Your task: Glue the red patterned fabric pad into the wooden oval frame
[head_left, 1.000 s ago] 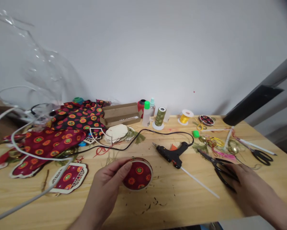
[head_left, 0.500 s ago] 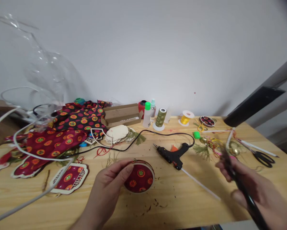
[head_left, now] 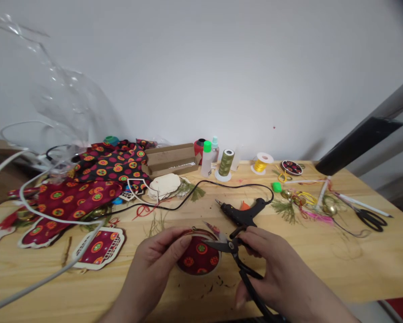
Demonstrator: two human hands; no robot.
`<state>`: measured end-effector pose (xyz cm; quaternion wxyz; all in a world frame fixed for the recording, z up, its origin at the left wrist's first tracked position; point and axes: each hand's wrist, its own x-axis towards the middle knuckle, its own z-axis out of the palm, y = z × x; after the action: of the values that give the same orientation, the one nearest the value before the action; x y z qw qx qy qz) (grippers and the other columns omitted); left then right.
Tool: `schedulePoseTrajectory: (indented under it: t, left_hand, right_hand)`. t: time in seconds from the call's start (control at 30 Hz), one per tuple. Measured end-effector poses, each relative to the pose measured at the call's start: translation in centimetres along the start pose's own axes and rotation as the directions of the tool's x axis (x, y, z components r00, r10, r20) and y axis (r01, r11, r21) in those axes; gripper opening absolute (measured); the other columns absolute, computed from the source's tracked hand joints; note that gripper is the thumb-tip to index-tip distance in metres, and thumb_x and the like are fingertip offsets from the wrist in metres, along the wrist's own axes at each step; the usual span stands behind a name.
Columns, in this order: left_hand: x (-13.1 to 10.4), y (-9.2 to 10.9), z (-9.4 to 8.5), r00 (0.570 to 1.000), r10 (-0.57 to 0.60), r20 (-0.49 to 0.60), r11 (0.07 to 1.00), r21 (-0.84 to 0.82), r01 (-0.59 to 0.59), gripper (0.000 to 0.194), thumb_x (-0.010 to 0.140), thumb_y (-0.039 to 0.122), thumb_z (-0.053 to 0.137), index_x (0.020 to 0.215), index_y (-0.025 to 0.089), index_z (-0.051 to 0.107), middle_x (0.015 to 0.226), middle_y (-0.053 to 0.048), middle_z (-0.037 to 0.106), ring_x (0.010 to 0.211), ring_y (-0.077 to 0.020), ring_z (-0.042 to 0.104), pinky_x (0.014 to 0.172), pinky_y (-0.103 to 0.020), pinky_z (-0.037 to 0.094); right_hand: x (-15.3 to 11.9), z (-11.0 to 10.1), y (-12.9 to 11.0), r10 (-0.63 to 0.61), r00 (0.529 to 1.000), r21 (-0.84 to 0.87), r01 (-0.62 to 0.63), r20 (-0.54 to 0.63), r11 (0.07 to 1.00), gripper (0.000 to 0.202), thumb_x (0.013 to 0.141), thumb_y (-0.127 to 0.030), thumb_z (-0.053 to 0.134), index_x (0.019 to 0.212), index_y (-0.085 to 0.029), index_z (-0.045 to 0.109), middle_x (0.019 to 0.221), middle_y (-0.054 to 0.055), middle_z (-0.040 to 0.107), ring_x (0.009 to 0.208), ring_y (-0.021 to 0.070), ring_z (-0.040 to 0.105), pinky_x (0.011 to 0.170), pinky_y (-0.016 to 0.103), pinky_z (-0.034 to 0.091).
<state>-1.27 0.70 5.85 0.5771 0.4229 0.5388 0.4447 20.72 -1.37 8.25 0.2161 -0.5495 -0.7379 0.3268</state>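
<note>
Between its thumb and fingers, my left hand (head_left: 159, 260) pinches the upper left rim of a round disc (head_left: 199, 256) covered in dark red patterned fabric with a pale edge. My right hand (head_left: 271, 264) is closed on the handles of black-handled scissors (head_left: 234, 246). Their blades are apart and point left, at the disc's upper right rim; whether they touch it I cannot tell. Just behind my right hand lies a black glue gun (head_left: 243, 214) with its cord running left.
Patterned fabric (head_left: 110, 166), an open cardboard box (head_left: 172, 161) and bottles (head_left: 206, 161) stand along the wall. Olive (head_left: 226, 163) and yellow (head_left: 261, 165) thread spools are behind the glue gun. Other scissors (head_left: 370, 220) lie right; a white cable (head_left: 76, 255) crosses the left.
My right hand has moved left with the scissors, bringing the blades from the table's right side to the disc. My left hand has shifted slightly right and down with the disc.
</note>
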Motion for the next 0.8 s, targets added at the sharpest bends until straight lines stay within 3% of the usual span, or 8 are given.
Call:
schedulePoseTrajectory:
  t: [0.13, 0.3, 0.63, 0.8]
  left_hand:
    - [-0.1, 0.3, 0.3, 1.0, 0.024, -0.003, 0.999, 0.033, -0.024, 0.018, 0.066, 0.036, 0.073, 0.076, 0.022, 0.078, 0.078, -0.004, 0.078, 0.07, -0.0218, 0.07, 0.064, -0.026, 0.056]
    - [-0.1, 0.3, 0.3, 0.998, 0.019, 0.052, 1.0, 0.015, -0.02, 0.016, 0.07, 0.034, 0.071, 0.079, 0.023, 0.078, 0.082, -0.004, 0.078, 0.075, -0.0219, 0.07, 0.066, -0.025, 0.056]
    - [-0.1, 0.3, 0.2, 1.0, 0.018, 0.015, 1.0, 0.01, -0.018, 0.016, 0.068, 0.033, 0.072, 0.078, 0.022, 0.078, 0.081, -0.004, 0.078, 0.073, -0.0211, 0.07, 0.065, -0.024, 0.055]
    - [0.0, -0.2, -0.1, 0.999, -0.033, -0.01, 0.995, -0.096, 0.032, 0.018, 0.067, 0.034, 0.074, 0.079, 0.022, 0.077, 0.076, -0.003, 0.077, 0.067, -0.017, 0.068, 0.062, -0.02, 0.052]
  right_hand:
    - [-0.1, 0.1, 0.5, -0.057, 0.998, -0.044, 0.057, -0.014, 0.997, 0.03, 0.065, -0.04, 0.076, 0.084, -0.021, 0.063, 0.083, 0.002, 0.061, 0.074, 0.0183, 0.056, 0.063, 0.027, 0.042]
    - [0.0, 0.4, 0.9, -0.051, 0.999, -0.069, 0.05, 0.0, 0.996, 0.037, 0.062, -0.049, 0.077, 0.081, -0.021, 0.062, 0.078, -0.001, 0.058, 0.071, 0.0163, 0.052, 0.059, 0.025, 0.037]
    - [0.3, 1.1, 1.9, -0.124, 0.991, -0.128, 0.118, -0.043, 0.985, 0.027, 0.07, -0.042, 0.073, 0.067, -0.019, 0.06, 0.062, -0.003, 0.052, 0.057, 0.0117, 0.045, 0.051, 0.023, 0.03]
    - [0.4, 1.4, 2.2, -0.026, 0.984, -0.02, 0.022, -0.176, 1.0, 0.031, 0.069, -0.04, 0.073, 0.057, -0.019, 0.054, 0.052, -0.004, 0.051, 0.049, 0.0107, 0.045, 0.047, 0.022, 0.031]
